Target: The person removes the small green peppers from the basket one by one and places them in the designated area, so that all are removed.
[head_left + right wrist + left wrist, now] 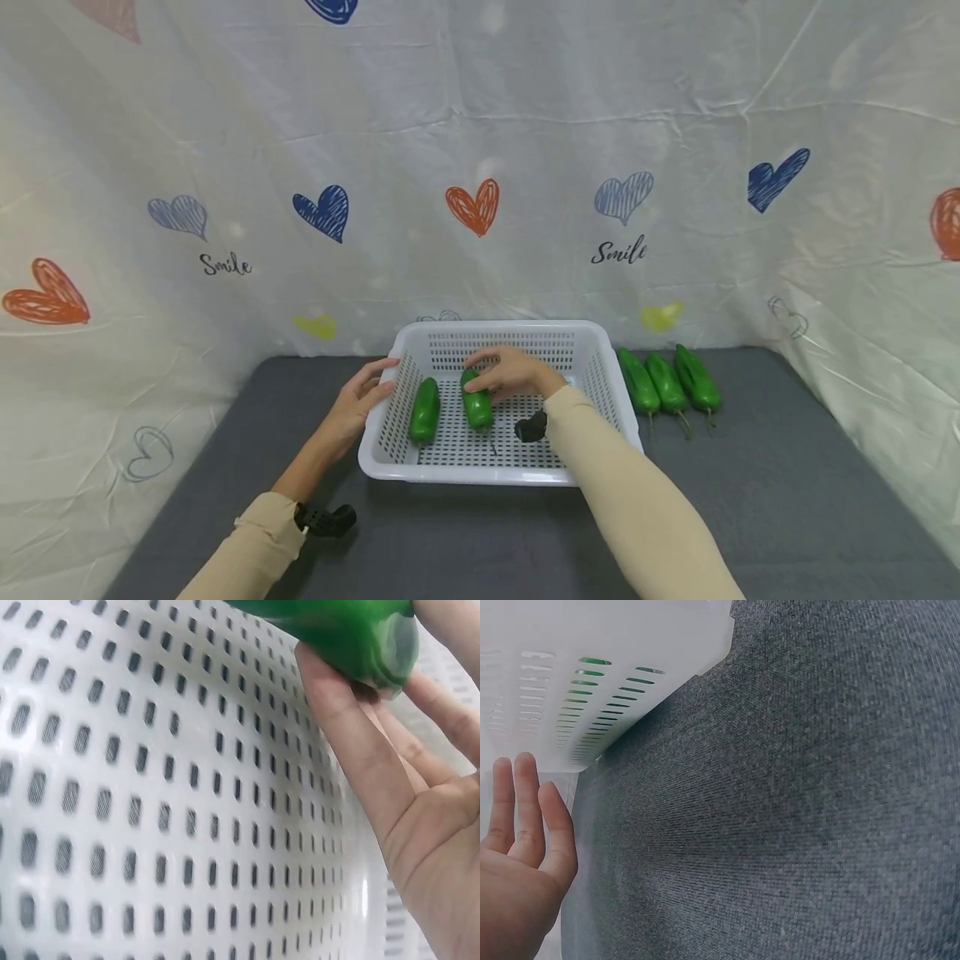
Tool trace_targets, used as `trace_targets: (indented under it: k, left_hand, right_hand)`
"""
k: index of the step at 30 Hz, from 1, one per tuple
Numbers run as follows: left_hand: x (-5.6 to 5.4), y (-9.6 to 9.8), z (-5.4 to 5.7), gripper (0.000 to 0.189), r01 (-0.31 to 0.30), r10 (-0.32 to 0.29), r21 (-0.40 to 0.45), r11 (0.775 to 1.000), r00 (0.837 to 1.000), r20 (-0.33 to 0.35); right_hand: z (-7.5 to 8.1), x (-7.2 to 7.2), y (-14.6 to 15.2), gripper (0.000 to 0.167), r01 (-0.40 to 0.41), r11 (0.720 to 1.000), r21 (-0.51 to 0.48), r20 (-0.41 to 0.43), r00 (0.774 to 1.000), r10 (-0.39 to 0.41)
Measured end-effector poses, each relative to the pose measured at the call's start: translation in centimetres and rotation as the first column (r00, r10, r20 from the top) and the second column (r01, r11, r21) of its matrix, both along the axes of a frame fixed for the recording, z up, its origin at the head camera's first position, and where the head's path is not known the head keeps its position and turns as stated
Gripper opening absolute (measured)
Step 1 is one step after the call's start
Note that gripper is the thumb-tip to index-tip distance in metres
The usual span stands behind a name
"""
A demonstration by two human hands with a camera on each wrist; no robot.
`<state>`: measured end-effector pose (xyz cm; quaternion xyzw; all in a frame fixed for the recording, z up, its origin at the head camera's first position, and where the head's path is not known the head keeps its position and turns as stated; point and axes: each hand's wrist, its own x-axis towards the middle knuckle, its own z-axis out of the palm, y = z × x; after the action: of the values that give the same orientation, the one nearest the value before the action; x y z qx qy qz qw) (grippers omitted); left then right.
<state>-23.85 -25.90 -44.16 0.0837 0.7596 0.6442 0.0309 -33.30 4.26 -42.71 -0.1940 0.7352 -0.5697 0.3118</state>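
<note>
A white perforated plastic basket (480, 475) stands on the dark grey cloth. Inside it, my right hand (512, 372) grips a green pepper (477, 408) by its far end, thumb on one side and fingers on the other. The right wrist view shows that pepper (352, 634) between thumb and fingers, close over the basket floor. A second green pepper (425, 411) lies to its left in the basket. My left hand (360, 404) is at the basket's left rim, its fingers extended; the left wrist view shows the fingers (526, 810) beside the outer wall.
Three more green peppers (667, 383) lie side by side right of the basket, stems toward me. Behind the table hangs a white curtain (480, 275) printed with hearts. A dark wrist camera (326, 521) sits on the left wrist.
</note>
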Motion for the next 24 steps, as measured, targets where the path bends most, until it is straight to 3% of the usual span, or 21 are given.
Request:
trace_targets:
  k: [8,17,24]
  left_hand:
    - [0.1,0.1,0.1,0.05,-0.002,0.002,0.001,1.0,1.0,-0.003]
    - [0.1,0.1,0.1,0.051,-0.002,0.002,0.015,1.0,1.0,-0.007]
    - [0.1,0.1,0.1,0.05,-0.015,0.015,0.007,1.0,1.0,-0.021]
  right_hand:
    - [0.7,-0.7,1.7,0.061,-0.018,1.0,-0.013,-0.013,1.0,0.018]
    - [2.0,-1.0,3.2,0.058,-0.002,0.993,-0.116,-0.006,1.0,0.001]
    - [3.3,-0.9,4.2,0.062,0.016,0.992,-0.122,-0.08,0.996,-0.026]
